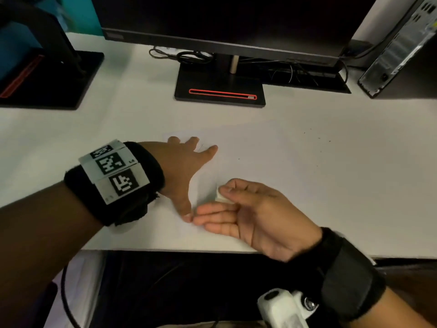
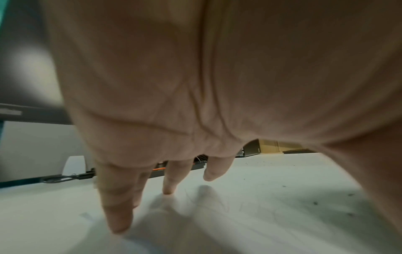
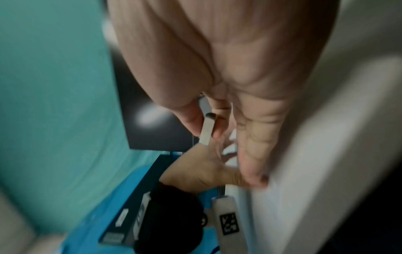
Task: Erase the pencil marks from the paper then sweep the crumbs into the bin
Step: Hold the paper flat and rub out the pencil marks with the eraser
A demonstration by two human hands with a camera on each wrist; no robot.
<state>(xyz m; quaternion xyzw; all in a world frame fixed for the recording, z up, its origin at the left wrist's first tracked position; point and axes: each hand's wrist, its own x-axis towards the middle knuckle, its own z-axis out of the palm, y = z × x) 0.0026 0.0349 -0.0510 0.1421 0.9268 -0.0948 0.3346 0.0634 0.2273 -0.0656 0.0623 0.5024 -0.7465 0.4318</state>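
White counter (image 1: pixel 307 185): paper (image 1: pixel 248 147) pinned by spread left hand (image 1: pixel 182 166); eraser (image 1: pixel 221 196) pinched in right hand (image 1: pixel 255 214) grip. Faint pencil marks (image 2: pixel 217 204) remain, crumbs (image 1: pixel 316 138) unswept, no bin seen; erasing judged part-done.

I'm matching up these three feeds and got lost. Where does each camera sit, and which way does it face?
Head: worn on the head, looks forward and down at the desk; both forearms, left hand flat on the paper, right hand pinching the eraser.
Left wrist: looks along the palm to fingertips on the paper, toward the monitor base.
Right wrist: looks along the hand; thumb and finger pinch the eraser.
Shared: eraser, head and right wrist.
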